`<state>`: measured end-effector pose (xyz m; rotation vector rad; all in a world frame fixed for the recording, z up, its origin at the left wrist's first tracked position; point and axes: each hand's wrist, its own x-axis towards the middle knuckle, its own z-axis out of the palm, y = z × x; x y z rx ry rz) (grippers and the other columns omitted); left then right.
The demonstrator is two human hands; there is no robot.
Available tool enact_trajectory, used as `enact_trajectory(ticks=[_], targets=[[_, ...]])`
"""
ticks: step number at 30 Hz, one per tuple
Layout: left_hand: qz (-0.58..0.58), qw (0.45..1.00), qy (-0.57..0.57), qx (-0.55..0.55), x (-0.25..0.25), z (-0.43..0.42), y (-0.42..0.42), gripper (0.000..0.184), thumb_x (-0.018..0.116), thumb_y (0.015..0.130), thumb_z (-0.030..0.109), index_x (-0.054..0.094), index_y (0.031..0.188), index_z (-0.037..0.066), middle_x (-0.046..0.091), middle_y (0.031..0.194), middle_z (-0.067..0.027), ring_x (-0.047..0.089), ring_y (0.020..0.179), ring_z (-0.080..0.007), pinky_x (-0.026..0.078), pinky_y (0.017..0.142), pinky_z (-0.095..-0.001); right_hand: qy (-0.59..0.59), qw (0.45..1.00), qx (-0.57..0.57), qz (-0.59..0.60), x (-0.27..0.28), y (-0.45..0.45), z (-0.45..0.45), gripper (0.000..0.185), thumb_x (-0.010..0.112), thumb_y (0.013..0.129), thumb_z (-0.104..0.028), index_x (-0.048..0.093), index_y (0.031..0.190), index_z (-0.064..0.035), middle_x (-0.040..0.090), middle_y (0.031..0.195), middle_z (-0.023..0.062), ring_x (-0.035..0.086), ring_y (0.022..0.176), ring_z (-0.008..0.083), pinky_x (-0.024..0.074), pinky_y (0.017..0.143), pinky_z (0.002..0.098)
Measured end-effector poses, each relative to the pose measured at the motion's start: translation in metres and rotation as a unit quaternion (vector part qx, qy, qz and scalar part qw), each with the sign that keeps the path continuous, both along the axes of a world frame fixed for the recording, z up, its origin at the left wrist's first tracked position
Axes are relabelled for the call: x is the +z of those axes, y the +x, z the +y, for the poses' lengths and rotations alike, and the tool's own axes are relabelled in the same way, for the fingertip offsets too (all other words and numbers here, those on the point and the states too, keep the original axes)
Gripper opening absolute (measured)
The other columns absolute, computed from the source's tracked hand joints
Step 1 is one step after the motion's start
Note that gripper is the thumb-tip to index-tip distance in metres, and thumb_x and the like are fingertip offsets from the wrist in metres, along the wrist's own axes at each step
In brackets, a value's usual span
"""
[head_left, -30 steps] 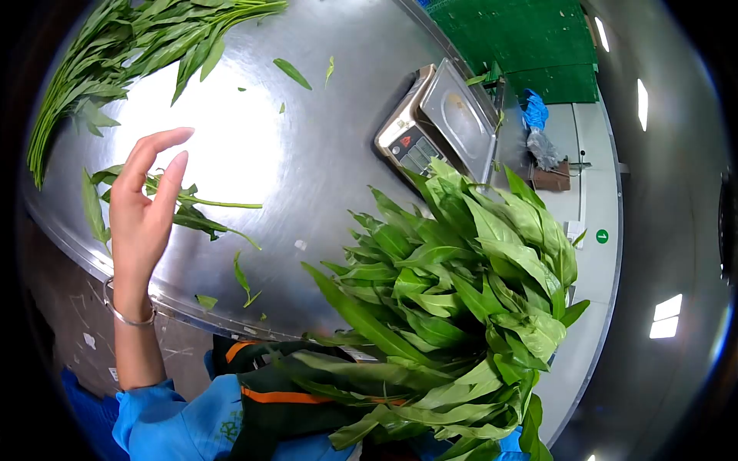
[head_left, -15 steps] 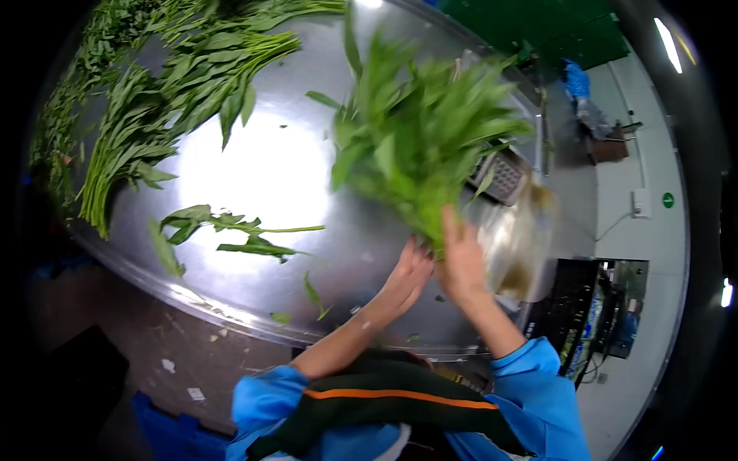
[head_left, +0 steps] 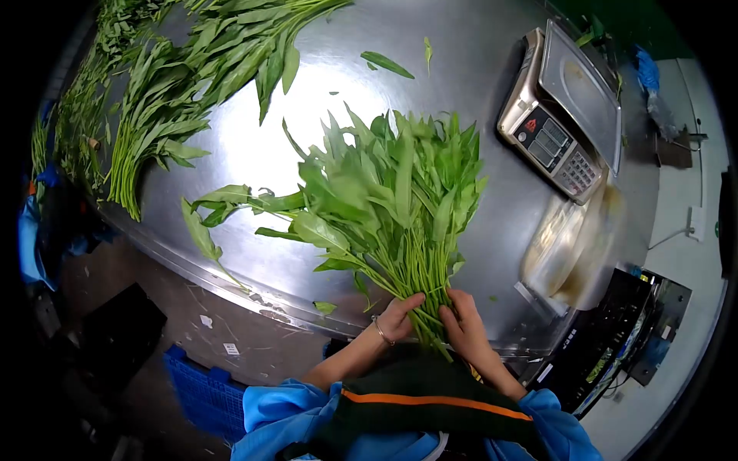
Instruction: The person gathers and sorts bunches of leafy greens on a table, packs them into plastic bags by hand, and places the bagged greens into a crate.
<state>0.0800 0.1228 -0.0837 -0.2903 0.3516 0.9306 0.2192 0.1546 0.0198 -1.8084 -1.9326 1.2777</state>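
A leafy bunch of water spinach (head_left: 415, 192) lies on the metal table, its leaves fanned away from me and its stems toward my body. My left hand (head_left: 396, 319), with a thin bracelet at the wrist, is closed around the left side of the stems. On the other side, my right hand (head_left: 463, 324) grips the same stems between thumb and fingers. The cut ends poke out below both hands. Loose sprigs (head_left: 201, 230) lie to the left, partly under the bunch's outer leaves.
A digital scale (head_left: 553, 146) with a metal pan stands at the right, with clear plastic bags (head_left: 553, 246) near it. More greens (head_left: 161, 100) are heaped at the far left. A blue crate (head_left: 204, 392) sits on the floor below the table edge (head_left: 223, 296).
The bunch was raised and blurred, partly covering the scale. It has come down onto the table nearer my body, and the scale now shows fully. My view has shifted too.
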Motion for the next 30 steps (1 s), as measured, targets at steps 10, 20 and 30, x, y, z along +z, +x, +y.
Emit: enact_trajectory(ticks=[10,20,30], targets=[[0.118,0.992,-0.004,-0.041,0.007,0.007,-0.005,0.046,0.056,0.082,0.002,0.043,0.127,0.005,0.052,0.121,-0.0055,0.049,0.112,-0.0195,0.039,0.095,-0.0331,0.161,0.983,0.086,0.018,0.022,-0.035,0.086,0.031,0.062,0.076,-0.003,0.055,0.107,-0.0016,0.059,0.097,0.0155,0.055,0.087,0.0317,0.0432,0.077,0.0368],[0.077,0.996,-0.033,-0.043,-0.014,0.0,0.004,0.047,0.057,0.079,0.002,0.044,0.124,0.005,0.052,0.118,-0.0055,0.049,0.11,-0.0182,0.04,0.094,-0.0327,0.111,0.971,0.197,0.077,0.008,-0.105,0.089,0.033,0.065,0.076,-0.01,0.057,0.107,-0.004,0.055,0.112,0.0159,0.055,0.093,0.0307,0.0466,0.078,0.0366],[0.03,0.996,-0.045,-0.068,0.002,0.006,-0.008,0.045,0.058,0.076,0.003,0.048,0.12,0.001,0.056,0.114,-0.0094,0.054,0.103,-0.0201,0.045,0.089,-0.0337,0.127,0.991,-0.038,-0.008,-0.01,-0.043,0.112,0.032,0.054,0.082,-0.002,0.051,0.114,-0.0009,0.057,0.097,0.0168,0.058,0.084,0.026,0.0477,0.069,0.031]])
